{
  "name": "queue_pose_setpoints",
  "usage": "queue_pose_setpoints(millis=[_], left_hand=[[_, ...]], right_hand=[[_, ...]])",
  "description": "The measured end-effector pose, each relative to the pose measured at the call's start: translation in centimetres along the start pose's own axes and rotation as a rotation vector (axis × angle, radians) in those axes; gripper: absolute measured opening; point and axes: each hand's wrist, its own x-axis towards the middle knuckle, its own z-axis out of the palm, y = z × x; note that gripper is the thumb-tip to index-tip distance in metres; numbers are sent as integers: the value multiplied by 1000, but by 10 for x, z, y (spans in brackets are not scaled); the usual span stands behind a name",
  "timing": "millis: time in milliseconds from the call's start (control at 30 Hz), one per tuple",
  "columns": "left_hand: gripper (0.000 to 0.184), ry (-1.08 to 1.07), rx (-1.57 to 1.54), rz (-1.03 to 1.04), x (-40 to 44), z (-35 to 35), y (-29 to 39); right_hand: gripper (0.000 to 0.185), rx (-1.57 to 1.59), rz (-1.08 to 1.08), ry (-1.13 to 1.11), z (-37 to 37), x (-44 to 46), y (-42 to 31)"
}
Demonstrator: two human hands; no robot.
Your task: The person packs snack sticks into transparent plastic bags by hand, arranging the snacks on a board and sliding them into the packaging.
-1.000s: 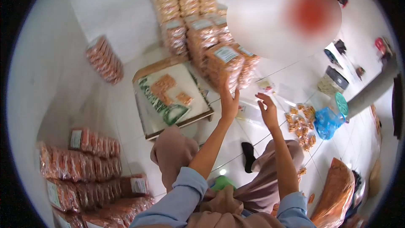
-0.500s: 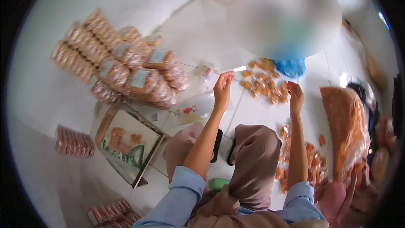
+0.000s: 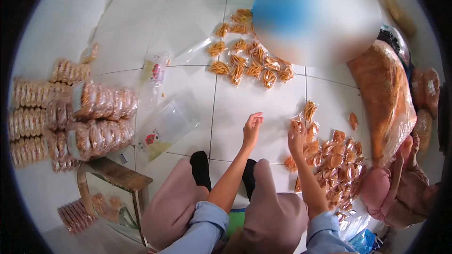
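My left hand (image 3: 253, 130) hovers above the white floor tiles with its fingers loosely bent and apart, holding nothing I can see. To its right, my right hand (image 3: 297, 137) reaches down to the near edge of a pile of small clear snack packets (image 3: 335, 171). Its fingers close around one packet (image 3: 296, 121) there, though they partly hide it. Just beyond lies another packet (image 3: 310, 110) of brown sticks. Farther ahead, a second group of stick-snack packets (image 3: 254, 69) is spread over the tiles.
Stacked bundles of packed snacks (image 3: 103, 99) stand at left, near a wooden stool (image 3: 113, 174). Plastic bags (image 3: 167, 124) lie on the floor. A large sack of orange snacks (image 3: 383, 99) lies at right, with another person (image 3: 400, 183) beside it. A blurred patch covers the upper right.
The view has shifted, bringing more of the floor ahead into sight. My right hand has come down to the near packet pile. My left hand stays raised and empty.
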Motion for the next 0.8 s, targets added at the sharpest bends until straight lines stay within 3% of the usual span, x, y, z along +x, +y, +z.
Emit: queue_pose_setpoints(millis=[67, 133, 167, 333, 400, 467, 600, 667, 700, 800], left_hand=[[29, -33, 17, -127, 4, 3, -16], [28, -37, 5, -24, 7, 6, -44], [31, -72, -6, -67, 11, 4, -56], [40, -24, -177, -267, 25, 4, -36], [48, -39, -215, -202, 37, 9, -29], [57, -71, -237, -197, 46, 16, -9], [62, -110, -240, -273, 51, 15, 8], [59, -52, -204, -219, 55, 4, -6], [56, -4, -195, -297, 53, 1, -1], [54, 42, -172, -345, 53, -18, 6]], right_hand=[[60, 13, 37, -6, 4, -5, -27], [60, -49, -18, 64, 14, -4, -43], [61, -87, -51, 84, 19, 1, -51], [54, 18, -129, 129, 36, 20, -72], [47, 500, 34, 133, 44, 22, -83], [42, 677, 130, -54, 25, 20, -104], [41, 688, -25, -37, 21, 18, -114], [36, 591, -249, -114, 14, 25, -101], [32, 533, -222, -85, 8, 31, -88], [32, 230, 54, 296, 5, 58, -28]])
